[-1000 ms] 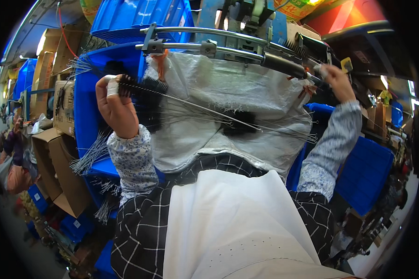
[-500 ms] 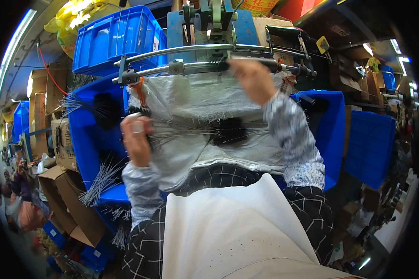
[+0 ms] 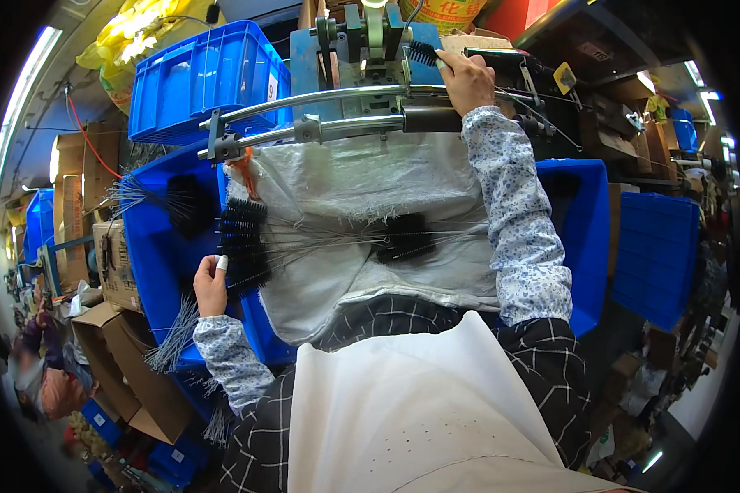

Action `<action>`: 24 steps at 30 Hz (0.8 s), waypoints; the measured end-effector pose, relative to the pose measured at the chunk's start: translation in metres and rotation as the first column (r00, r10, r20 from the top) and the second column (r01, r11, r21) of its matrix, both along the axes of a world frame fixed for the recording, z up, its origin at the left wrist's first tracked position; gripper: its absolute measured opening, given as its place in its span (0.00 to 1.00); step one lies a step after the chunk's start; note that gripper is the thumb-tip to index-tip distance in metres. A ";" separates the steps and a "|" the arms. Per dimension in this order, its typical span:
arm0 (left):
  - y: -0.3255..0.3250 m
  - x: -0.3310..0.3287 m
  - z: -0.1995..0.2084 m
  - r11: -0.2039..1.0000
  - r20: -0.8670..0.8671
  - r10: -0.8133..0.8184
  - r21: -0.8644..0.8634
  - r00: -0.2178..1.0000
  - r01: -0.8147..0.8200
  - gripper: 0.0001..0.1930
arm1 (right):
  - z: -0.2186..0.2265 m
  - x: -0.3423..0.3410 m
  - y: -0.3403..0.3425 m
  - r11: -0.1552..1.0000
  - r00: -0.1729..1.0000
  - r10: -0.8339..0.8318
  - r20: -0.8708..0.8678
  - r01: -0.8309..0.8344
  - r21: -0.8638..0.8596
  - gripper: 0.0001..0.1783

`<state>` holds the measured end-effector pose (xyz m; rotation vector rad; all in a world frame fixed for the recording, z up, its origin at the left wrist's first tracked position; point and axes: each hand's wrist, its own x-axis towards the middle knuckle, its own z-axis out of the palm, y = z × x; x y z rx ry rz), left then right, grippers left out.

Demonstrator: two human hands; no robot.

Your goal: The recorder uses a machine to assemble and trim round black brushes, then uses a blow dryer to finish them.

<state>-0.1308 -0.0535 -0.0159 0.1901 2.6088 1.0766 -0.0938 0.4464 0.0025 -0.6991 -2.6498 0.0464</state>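
Observation:
My right hand [image 3: 469, 82] is closed round a wire brush [image 3: 423, 54] with a short black bristle head, lifted at the right side of the machine [image 3: 378, 74]; its thin wire stem trails to the right. At the left end of the sheet, my left hand [image 3: 211, 289], with a white wrap on one fingertip, has its fingers drawn together against a pile of black-bristled brushes [image 3: 245, 246]. Whatever those fingers pinch is hidden. A second group of brushes [image 3: 407, 237] lies mid-sheet, and wire stems from both cross the pale woven sheet [image 3: 321, 177] over my lap.
Steel rails [image 3: 337, 126] run across the machine's front. A blue crate [image 3: 201, 78] stands back left; blue bins [image 3: 160, 271] with wire bundles [image 3: 173, 341] flank me on the left, another blue bin [image 3: 588, 246] on the right. An open cardboard box [image 3: 131, 382] sits lower left.
My right hand has moved up and right from the rails, a brush now plainly visible in it. My left hand has drawn down and left, uncovering the left brush pile.

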 end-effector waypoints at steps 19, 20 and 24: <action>0.016 -0.037 0.083 0.743 -0.375 0.470 0.657 0.799 -0.128 0.08 | -0.017 -0.012 0.032 0.996 0.982 0.050 0.184 -0.062 0.060 0.18; 0.006 -0.037 0.092 0.721 -0.391 0.480 0.685 0.785 -0.100 0.08 | -0.019 -0.009 0.033 0.990 0.991 0.067 0.114 -0.081 0.120 0.18; -0.033 -0.033 0.103 0.906 -0.796 0.415 0.313 0.441 -0.286 0.13 | -0.006 0.011 0.021 0.993 0.989 -0.111 0.102 0.105 0.059 0.23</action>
